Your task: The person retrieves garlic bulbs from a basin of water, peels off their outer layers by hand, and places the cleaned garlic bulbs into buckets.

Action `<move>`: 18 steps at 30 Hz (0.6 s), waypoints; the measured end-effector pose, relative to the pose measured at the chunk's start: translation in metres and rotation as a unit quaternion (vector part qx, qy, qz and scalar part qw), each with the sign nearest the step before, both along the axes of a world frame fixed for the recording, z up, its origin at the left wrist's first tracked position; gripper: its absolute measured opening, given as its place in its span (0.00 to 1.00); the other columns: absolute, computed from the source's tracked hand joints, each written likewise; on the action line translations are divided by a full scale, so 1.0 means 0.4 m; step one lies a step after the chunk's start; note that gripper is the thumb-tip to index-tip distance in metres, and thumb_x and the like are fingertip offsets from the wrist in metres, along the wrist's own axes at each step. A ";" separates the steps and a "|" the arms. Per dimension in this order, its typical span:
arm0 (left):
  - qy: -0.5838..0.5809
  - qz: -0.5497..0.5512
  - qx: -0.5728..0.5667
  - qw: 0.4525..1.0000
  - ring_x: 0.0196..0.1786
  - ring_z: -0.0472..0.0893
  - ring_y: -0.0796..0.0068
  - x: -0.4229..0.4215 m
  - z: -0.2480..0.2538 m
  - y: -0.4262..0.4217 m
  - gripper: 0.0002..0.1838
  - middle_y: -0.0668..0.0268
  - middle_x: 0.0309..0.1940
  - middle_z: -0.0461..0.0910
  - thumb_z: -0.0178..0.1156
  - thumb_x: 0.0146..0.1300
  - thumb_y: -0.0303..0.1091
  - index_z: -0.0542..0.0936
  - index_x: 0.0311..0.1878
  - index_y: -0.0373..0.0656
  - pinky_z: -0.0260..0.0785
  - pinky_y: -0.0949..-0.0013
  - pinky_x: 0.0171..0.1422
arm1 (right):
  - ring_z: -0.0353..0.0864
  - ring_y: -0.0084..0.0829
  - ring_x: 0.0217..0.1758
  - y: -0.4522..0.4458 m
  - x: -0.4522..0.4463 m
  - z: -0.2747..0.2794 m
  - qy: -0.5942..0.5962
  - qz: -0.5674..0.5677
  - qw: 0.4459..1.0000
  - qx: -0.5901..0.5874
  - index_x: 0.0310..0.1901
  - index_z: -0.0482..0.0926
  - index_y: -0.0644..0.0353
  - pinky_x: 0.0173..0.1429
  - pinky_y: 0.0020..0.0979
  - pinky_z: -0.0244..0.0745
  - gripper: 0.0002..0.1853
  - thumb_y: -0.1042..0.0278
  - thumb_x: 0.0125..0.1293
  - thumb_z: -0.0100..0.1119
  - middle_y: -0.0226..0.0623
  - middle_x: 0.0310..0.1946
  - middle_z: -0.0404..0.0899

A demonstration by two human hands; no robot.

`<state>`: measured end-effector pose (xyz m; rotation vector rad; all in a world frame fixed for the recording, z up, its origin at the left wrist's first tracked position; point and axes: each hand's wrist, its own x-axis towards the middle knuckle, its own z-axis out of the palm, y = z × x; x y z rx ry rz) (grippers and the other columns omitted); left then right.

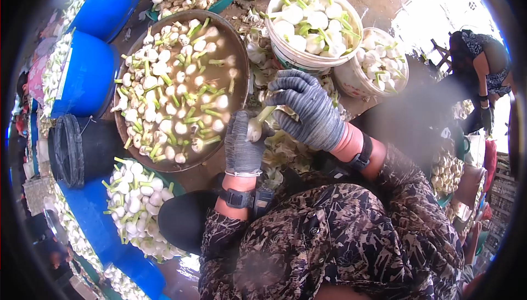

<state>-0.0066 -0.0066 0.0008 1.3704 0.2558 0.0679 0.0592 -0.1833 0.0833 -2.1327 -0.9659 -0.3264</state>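
Both of my hands wear grey gloves. My left hand [242, 145] is closed around a garlic bulb [254, 130], its green stem pointing up and to the right. Just right of it, my right hand [308, 110] has its fingers bent at the stem's upper end, with thumb and forefinger on either side. Left of my hands is a wide round basin [245, 75] of murky water with many stemmed garlic bulbs [160, 68] in it. Loose peeled husks [288, 154] lie below my hands.
A white bucket [307, 60] and a smaller bucket [351, 82], both full of cleaned garlic, stand ahead. Blue tubs [88, 75], a black bucket [82, 149] and a garlic pile [134, 204] are at left. Another person [483, 61] bends at far right.
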 end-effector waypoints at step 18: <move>0.045 -0.092 -0.323 0.941 0.50 0.77 0.70 0.006 0.075 -0.011 0.24 0.62 0.52 0.75 0.58 0.63 0.34 0.70 0.62 0.40 0.74 0.61 0.56 | 0.82 0.44 0.40 0.030 -0.004 -0.082 0.214 0.003 0.968 0.132 0.39 0.83 0.58 0.45 0.39 0.76 0.10 0.65 0.58 0.69 0.42 0.32 0.82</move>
